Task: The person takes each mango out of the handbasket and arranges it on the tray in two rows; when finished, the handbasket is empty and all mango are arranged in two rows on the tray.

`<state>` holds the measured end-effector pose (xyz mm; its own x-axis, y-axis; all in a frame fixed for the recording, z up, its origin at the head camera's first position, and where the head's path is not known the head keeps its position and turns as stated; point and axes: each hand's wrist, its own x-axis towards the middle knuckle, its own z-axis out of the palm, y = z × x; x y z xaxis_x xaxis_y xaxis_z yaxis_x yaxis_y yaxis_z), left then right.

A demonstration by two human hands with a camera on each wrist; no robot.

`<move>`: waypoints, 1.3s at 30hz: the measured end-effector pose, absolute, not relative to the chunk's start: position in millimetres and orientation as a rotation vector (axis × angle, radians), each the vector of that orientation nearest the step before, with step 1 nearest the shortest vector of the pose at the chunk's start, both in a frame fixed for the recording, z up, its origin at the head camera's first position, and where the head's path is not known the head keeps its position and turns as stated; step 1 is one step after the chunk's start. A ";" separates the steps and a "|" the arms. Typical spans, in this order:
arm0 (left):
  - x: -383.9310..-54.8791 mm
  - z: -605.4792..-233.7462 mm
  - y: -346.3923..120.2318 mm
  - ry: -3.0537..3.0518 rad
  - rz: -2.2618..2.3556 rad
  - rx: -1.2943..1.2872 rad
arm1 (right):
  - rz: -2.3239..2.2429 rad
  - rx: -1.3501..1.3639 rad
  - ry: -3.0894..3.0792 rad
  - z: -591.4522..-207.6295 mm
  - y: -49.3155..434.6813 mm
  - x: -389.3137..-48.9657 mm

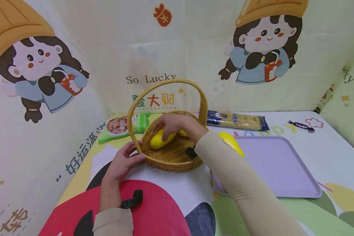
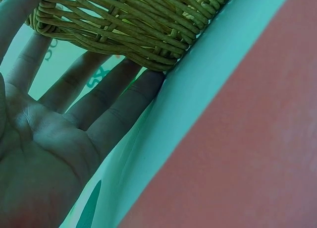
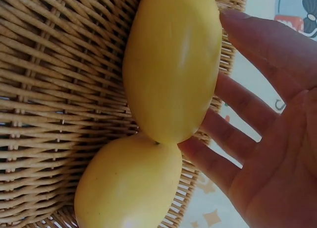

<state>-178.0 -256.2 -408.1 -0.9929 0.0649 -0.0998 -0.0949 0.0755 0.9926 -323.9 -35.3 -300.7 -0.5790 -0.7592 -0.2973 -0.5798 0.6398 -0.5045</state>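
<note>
A wicker basket (image 1: 172,166) with a tall arched handle stands on the table. The left hand (image 1: 122,164) is at its left end, by the foot of the handle. In the left wrist view, the left fingers (image 2: 124,104) lie fairly straight against the outer wall. Reaching inside from the right, the right hand (image 1: 177,124) grips a yellow mango (image 1: 157,141), thumb on one side and fingers on the other. A second mango (image 3: 131,183) touches its end inside the basket; in the head view the right hand mostly covers it.
A lilac tray (image 1: 271,167) lies right of the basket, with another yellow object (image 1: 231,142) at its left, partly behind the right sleeve. Behind are a green food packet (image 1: 121,127) and a pasta packet (image 1: 237,120). A wrapped candy (image 1: 301,126) lies far right.
</note>
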 end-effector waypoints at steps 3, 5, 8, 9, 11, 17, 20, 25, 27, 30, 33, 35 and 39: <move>-177.5 -408.2 -256.2 2.210 2.071 -0.027 | -0.473 -1.035 2.373 -302.1 -37.0 -323.0; -177.1 -408.0 -256.0 2.206 2.077 -0.021 | -0.458 -1.029 2.386 -302.8 -37.5 -322.1; -176.6 -408.1 -255.7 2.201 2.081 -0.015 | -0.428 -1.017 2.405 -303.9 -37.8 -320.1; -176.5 -408.1 -255.6 2.202 2.079 -0.016 | -0.418 -1.013 2.408 -304.1 -37.7 -319.4; -176.3 -408.6 -256.2 2.204 2.077 -0.018 | -0.400 -1.009 2.412 -304.3 -37.9 -318.6; -178.3 -407.5 -256.8 2.221 2.065 -0.015 | -0.411 -1.009 2.391 -301.1 -33.8 -321.5; -178.6 -406.6 -256.9 2.215 2.068 -0.024 | -0.432 -1.006 2.373 -298.1 -30.8 -324.2; -177.7 -406.6 -256.6 2.209 2.065 -0.034 | -0.470 -0.996 2.368 -293.4 -25.8 -326.3; -177.8 -406.5 -256.0 2.212 2.061 -0.030 | -0.490 -0.992 2.372 -291.0 -22.9 -325.9; -178.2 -407.2 -255.6 2.216 2.059 -0.028 | -0.523 -0.987 2.373 -288.4 -18.7 -325.1; -178.9 -408.2 -255.7 2.211 2.066 -0.020 | -0.568 -0.986 2.363 -286.4 -14.5 -324.1; -179.0 -408.7 -255.9 2.203 2.075 -0.012 | -0.598 -0.978 2.356 -285.0 -11.6 -323.7; -179.5 -408.8 -256.4 2.201 2.075 -0.004 | -0.646 -0.968 2.345 -280.8 -4.6 -322.0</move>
<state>-179.5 -256.4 -408.8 -0.9932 0.0779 -0.0865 -0.0817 0.0621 0.9947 -322.0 -4.6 -280.8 -0.6108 -0.7414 -0.2778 -0.4943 0.6312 -0.5977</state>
